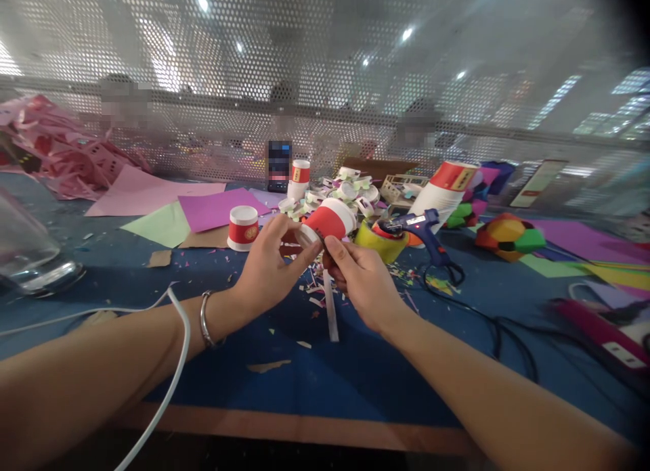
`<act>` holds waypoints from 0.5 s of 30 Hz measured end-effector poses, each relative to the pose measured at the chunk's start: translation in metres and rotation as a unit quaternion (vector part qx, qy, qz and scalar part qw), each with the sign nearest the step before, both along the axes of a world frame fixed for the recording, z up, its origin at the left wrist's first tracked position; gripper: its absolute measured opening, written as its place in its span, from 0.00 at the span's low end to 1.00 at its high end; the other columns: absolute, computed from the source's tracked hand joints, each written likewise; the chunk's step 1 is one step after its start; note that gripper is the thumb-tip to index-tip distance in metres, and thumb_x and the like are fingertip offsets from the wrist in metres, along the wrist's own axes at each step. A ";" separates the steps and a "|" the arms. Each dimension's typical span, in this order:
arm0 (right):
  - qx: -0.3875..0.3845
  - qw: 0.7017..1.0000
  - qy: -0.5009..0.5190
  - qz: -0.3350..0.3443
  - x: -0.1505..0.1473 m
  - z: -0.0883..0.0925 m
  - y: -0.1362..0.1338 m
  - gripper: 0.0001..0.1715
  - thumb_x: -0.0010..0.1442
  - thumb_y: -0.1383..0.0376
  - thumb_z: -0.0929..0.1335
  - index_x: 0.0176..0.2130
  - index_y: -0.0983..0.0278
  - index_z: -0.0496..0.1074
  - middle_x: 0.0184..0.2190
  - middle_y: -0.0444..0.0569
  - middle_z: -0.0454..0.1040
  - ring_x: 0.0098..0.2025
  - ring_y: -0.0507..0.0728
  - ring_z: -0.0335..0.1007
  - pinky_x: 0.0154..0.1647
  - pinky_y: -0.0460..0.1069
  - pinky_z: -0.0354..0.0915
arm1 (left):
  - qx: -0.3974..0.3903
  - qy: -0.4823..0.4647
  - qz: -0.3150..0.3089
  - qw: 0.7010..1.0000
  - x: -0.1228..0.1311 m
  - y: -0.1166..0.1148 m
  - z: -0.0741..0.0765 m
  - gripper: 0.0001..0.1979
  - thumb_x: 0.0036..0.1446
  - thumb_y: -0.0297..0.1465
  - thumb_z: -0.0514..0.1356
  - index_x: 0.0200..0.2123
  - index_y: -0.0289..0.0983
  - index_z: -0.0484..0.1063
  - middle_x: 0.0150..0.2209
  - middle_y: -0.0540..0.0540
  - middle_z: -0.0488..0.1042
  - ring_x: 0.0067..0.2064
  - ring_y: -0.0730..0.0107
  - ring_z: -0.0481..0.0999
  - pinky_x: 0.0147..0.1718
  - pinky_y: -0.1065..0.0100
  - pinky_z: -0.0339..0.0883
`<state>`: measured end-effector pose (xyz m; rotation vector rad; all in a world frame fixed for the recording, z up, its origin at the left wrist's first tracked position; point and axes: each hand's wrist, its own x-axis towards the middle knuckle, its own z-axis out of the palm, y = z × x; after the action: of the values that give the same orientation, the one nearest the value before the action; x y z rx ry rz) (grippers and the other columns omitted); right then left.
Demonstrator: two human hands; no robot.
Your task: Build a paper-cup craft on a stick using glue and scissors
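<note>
A red and white paper cup [329,222] lies on its side in the air above the blue table [355,376], its bottom turned toward me. My left hand [271,264] pinches the cup's bottom rim with thumb and fingers closed. My right hand [363,281] grips the cup's underside and also holds a narrow white paper strip [331,312] that hangs down toward the table. A silver bracelet [206,320] sits on my left wrist. A white cable [175,363] runs across my left forearm.
Behind the cup are a yellow tape roll [380,243], a blue glue gun [424,231] with a black cord, more paper cups [242,227], coloured paper sheets [218,207], a multicoloured paper ball [508,235] and paper scraps. A glass jar [25,254] stands left. A perforated metal screen [325,85] backs the table.
</note>
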<state>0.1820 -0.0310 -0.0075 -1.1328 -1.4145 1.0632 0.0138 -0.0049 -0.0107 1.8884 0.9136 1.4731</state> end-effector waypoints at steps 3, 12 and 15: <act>0.003 1.000 -0.003 -0.005 0.000 -0.001 0.003 0.32 0.62 0.38 0.68 0.27 0.63 0.67 0.19 0.39 0.56 0.21 0.48 0.46 0.21 0.48 0.42 | -0.005 0.014 -0.003 1.000 -0.001 0.005 0.000 0.13 0.59 0.34 0.68 0.42 0.37 0.69 0.38 0.45 0.77 0.40 0.67 0.80 0.39 0.65 0.78; -0.005 1.000 -0.011 -0.004 0.001 0.006 0.001 0.33 0.62 0.38 0.67 0.27 0.62 0.67 0.19 0.39 0.55 0.21 0.48 0.46 0.21 0.48 0.43 | -0.153 -0.096 -0.032 0.983 0.002 0.005 -0.001 0.21 0.55 0.37 0.71 0.46 0.35 0.69 0.37 0.44 0.80 0.38 0.67 0.81 0.36 0.66 0.77; -0.009 1.000 -0.007 -0.002 0.002 0.004 0.002 0.33 0.62 0.37 0.67 0.26 0.63 0.67 0.19 0.39 0.55 0.20 0.48 0.46 0.20 0.48 0.42 | -0.142 -0.093 -0.036 0.985 0.002 0.006 -0.001 0.18 0.54 0.35 0.71 0.43 0.36 0.69 0.36 0.45 0.79 0.37 0.68 0.81 0.36 0.66 0.76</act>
<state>0.1836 -0.0292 -0.0037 -1.1584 -1.4159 1.0677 0.0161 0.0009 -0.0121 1.5356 0.9048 1.3694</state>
